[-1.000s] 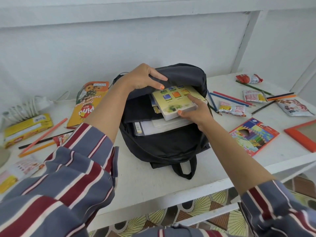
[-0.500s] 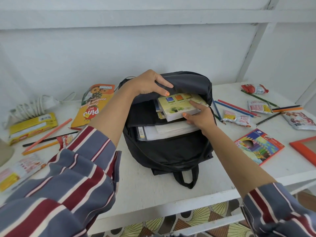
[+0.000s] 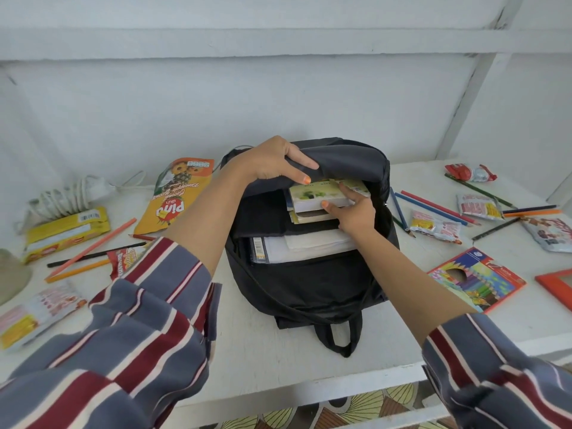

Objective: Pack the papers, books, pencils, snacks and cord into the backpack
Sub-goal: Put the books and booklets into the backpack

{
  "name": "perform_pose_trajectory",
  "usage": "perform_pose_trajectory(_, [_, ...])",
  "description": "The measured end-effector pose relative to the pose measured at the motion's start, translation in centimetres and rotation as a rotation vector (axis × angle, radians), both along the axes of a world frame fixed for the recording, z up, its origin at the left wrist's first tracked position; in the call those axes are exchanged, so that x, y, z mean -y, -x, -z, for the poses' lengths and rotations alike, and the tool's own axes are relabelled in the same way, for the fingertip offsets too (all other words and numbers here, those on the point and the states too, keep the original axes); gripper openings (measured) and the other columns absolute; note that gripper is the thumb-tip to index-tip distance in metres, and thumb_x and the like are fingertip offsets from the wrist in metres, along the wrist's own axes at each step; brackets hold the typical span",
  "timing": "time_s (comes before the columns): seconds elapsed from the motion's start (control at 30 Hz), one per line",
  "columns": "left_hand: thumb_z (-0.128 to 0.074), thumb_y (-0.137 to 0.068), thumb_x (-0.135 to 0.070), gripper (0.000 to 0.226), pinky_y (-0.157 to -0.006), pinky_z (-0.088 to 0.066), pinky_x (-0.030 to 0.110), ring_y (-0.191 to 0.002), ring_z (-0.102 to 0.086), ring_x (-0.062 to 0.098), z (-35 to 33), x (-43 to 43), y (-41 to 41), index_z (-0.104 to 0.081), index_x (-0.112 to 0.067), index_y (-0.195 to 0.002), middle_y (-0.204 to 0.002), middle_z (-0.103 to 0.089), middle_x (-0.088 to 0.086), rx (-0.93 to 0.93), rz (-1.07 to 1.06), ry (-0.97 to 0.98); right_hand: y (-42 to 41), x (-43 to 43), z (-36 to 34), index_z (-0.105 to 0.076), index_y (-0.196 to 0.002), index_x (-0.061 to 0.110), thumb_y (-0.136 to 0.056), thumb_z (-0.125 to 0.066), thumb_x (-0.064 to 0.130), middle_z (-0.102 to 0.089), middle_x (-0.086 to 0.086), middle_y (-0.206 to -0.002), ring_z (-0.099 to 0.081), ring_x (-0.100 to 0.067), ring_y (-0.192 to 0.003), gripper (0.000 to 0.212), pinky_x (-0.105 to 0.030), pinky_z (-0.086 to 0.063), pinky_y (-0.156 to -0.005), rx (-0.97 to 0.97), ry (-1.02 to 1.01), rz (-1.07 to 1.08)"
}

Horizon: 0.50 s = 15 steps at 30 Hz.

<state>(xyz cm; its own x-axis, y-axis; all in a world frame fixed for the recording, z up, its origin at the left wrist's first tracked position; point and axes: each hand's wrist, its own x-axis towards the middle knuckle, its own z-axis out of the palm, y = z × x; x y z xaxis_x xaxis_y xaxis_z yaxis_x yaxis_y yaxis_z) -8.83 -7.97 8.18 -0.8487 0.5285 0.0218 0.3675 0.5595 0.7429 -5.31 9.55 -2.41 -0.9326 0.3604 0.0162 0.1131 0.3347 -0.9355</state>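
Inside the backpack's [image 3: 309, 289] open mouth, I see the right hand [image 3: 356, 215] gripping the book [image 3: 312, 195], the left hand [image 3: 272, 159] clutching the flap just above it.

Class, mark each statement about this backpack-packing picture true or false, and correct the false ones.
1. The left hand holds up the flap of the backpack. True.
2. The right hand grips a pencil. False: it holds a book at the backpack's opening.
3. The white cord is inside the backpack. False: it lies on the table, far left.
4. The pencil box lies on the table, right of the backpack. True.
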Motion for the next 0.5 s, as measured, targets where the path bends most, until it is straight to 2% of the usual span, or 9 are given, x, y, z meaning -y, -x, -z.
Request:
perform_pose_trajectory(0.07, [-0.074, -0.077, -0.013, 0.037, -0.096, -0.032, 0.02, -0.096, -0.051, 0.001, -0.1, -0.07, -0.07, -0.067, -0.02, -0.112, -0.093, -0.059, -0.019, 0.009, 0.002, -0.004, 0.1, -0.2, 0.17, -0.051, -0.133, 0.025, -0.075, -0.076, 0.032, -0.042, -0.007, -0.144, -0.046, -0.026, -0.126, 0.063, -0.034, -0.045, -0.099, -0.013, -0.009, 0.002])
perform_pose_trajectory(0.13, [-0.074, -0.077, -0.012, 0.037, -0.095, -0.032, 0.019, -0.092, -0.052, -0.003, -0.15, -0.09, -0.11, -0.067, -0.018, -0.112, -0.089, -0.059, -0.02, 0.014, 0.0, -0.003, 0.09, -0.33, 0.18, -0.051, -0.134, 0.024, -0.077, -0.075, 0.033, -0.044, -0.007, -0.143, -0.044, -0.024, -0.128, 0.063, -0.024, -0.039, -0.094, -0.021, -0.055, 0.002])
perform_pose_trajectory(0.37, [-0.073, -0.078, -0.012, 0.037, -0.092, -0.033, 0.018, -0.089, -0.052, -0.005, -0.25, -0.09, -0.45, -0.067, -0.016, -0.114, -0.089, -0.058, -0.021, 0.012, -0.007, 0.007, -0.02, 0.27, -0.2, -0.049, -0.135, 0.024, -0.078, -0.072, 0.039, -0.047, -0.007, -0.141, -0.047, -0.025, -0.126, 0.064, -0.031, -0.042, -0.094, -0.022, -0.102, 0.034])
perform_pose_trajectory(0.5, [-0.073, -0.078, -0.012, 0.036, -0.093, -0.032, 0.019, -0.091, -0.051, -0.003, -0.25, -0.08, -0.47, -0.067, -0.016, -0.114, -0.092, -0.059, -0.02, 0.02, -0.016, 0.011, -0.02, 0.34, -0.28, -0.054, -0.13, 0.023, -0.075, -0.076, 0.036, -0.049, -0.006, -0.139, -0.048, -0.024, -0.125, 0.061, -0.03, -0.042, -0.095, -0.036, -0.017, 0.046])
